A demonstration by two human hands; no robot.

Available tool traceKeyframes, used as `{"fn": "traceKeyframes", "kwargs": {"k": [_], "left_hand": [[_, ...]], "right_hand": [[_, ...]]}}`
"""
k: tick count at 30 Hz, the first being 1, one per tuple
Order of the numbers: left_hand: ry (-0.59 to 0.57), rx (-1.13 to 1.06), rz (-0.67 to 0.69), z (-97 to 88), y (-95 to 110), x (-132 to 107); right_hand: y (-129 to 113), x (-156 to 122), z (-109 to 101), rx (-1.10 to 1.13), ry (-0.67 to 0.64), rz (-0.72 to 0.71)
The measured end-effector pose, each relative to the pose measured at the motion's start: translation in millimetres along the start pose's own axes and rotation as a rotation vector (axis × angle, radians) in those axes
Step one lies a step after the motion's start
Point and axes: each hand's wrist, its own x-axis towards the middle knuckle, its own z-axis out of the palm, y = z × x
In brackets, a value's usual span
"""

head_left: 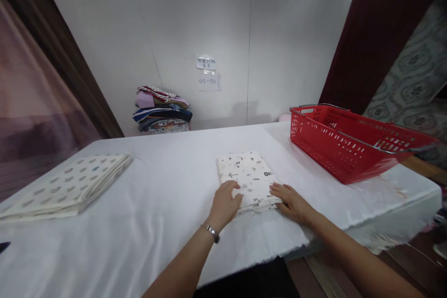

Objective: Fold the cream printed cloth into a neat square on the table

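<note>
A small folded white cloth with dark little prints (247,177) lies on the white table cover (167,186), near the front edge. My left hand (225,205), with a metal watch at the wrist, rests on the cloth's near left corner, fingers curled onto the fabric. On the near right corner sits my right hand (291,201), its fingers laid flat along the cloth's edge. Neither hand lifts the cloth.
A red plastic basket (349,142) with metal handles stands at the table's right end. A larger folded dotted cloth (66,186) lies at the far left. A stack of folded clothes (162,111) sits against the white wall, under paper labels (207,72).
</note>
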Motion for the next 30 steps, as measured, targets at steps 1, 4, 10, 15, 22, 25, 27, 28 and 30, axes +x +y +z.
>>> {"fn": "traceKeyframes", "kwargs": {"k": [1, 4, 10, 15, 22, 25, 27, 28, 30], "left_hand": [[0.008, 0.04, 0.077, 3.5, 1, 6], [-0.137, 0.189, 0.236, 24.0, 1, 16], [-0.263, 0.318, 0.26, 52.4, -9, 14], [-0.253, 0.329, 0.259, 51.2, -12, 12], [-0.279, 0.304, 0.244, 50.9, -12, 12], [-0.286, 0.298, 0.239, 50.0, -12, 11], [-0.281, 0.292, 0.241, 49.7, -12, 11], [-0.28, 0.288, 0.243, 49.6, -12, 11], [-0.28, 0.273, 0.242, 49.3, -12, 11]], "right_hand": [[-2, 0, -3, 0.008, -0.015, 0.002], [-5, 1, -14, 0.058, -0.075, 0.024], [-7, 41, -30, 0.28, 0.013, 0.191], [-19, 125, -12, 0.014, 0.076, 0.142], [2, 186, 31, -0.266, -0.042, 0.389], [12, 184, 38, -0.28, -0.047, 0.398], [14, 183, 37, -0.272, -0.038, 0.381], [15, 184, 36, -0.26, -0.028, 0.371], [17, 186, 30, -0.211, 0.023, 0.389]]}}
